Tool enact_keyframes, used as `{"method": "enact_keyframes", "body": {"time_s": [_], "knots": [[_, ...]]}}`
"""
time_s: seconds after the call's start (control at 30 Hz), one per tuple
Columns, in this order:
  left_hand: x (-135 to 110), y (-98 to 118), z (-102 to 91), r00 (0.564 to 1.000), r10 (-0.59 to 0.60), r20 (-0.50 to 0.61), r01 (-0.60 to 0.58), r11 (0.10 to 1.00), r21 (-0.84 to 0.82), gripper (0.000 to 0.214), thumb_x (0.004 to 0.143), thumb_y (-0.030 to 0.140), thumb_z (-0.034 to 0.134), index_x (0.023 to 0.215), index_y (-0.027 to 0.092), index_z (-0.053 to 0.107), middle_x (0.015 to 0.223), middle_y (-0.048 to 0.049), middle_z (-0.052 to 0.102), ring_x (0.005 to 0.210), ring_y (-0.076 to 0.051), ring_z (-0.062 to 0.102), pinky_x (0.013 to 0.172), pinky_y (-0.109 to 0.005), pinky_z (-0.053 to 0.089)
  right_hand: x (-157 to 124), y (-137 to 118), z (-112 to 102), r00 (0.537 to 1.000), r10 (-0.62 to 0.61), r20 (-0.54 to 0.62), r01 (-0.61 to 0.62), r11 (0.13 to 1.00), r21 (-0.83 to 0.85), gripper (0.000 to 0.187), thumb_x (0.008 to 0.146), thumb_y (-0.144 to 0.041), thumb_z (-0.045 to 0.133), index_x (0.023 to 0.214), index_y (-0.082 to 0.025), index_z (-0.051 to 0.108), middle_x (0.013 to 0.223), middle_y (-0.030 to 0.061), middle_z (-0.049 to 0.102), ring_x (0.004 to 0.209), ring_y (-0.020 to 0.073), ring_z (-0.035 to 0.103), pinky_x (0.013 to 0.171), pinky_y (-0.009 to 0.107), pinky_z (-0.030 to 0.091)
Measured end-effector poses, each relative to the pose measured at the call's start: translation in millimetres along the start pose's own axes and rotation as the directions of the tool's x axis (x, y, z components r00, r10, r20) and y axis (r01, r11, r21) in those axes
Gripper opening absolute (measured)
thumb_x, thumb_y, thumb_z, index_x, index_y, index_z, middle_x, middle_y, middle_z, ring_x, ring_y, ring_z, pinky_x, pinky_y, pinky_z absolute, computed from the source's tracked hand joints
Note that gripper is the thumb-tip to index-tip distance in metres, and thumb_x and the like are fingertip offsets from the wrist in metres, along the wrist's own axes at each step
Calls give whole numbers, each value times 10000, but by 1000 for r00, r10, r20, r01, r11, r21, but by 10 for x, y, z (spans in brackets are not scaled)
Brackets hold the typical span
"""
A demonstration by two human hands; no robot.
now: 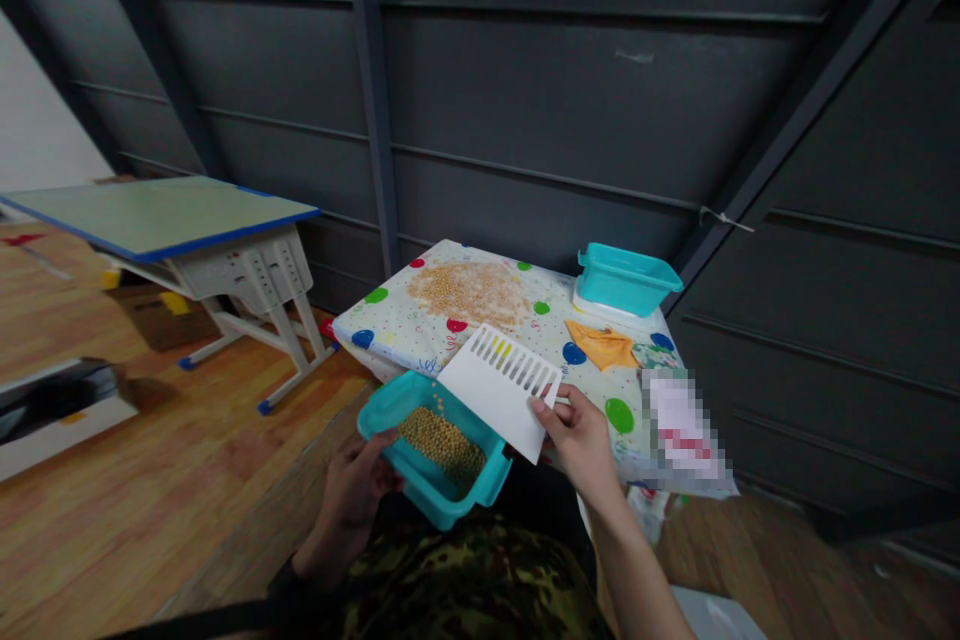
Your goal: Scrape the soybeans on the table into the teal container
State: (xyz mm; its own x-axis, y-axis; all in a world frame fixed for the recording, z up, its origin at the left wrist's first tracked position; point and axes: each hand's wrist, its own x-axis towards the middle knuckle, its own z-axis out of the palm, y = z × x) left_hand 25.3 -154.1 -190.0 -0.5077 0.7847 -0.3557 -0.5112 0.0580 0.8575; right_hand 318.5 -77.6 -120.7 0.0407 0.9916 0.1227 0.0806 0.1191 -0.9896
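A turquoise plastic basin [420, 485] with yellow soybeans [442, 445] in it is above my lap, at the front edge of the table. My left hand [360, 480] grips its near left rim, fingers partly hidden behind the wall. Between thumb and fingers, my right hand [574, 430] pinches a white flat sheet with a row of slots [487, 395], tilted over the basin's right side. A few beans hang in the air just off the sheet's left edge, above the basin. More soybeans [450, 285] lie spread with pale crumbs on the tablecloth beyond.
The balloon-print tablecloth [405, 335] covers the table. A second turquoise basin [626, 280] stands at its back right, with an orange cloth [602, 345] in front. A blurred-out packet [682, 430] lies at the right edge. A green-topped desk [172, 215] stands left; a dark panelled wall [562, 100] rises behind.
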Motion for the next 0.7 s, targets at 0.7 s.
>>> {"method": "enact_keyframes", "body": {"time_s": [0.7], "knots": [[301,25,-222,992,67,-109,-65,998,19,529,469,530,1157,615,221,753,547,-12,684,457,-171,625,438,-277,472,626,-41,247,992,-87,89,94,993,-71,555,820,-792,966,958,-311,726,759,82,878,651,321,798,580,366,576]]}}
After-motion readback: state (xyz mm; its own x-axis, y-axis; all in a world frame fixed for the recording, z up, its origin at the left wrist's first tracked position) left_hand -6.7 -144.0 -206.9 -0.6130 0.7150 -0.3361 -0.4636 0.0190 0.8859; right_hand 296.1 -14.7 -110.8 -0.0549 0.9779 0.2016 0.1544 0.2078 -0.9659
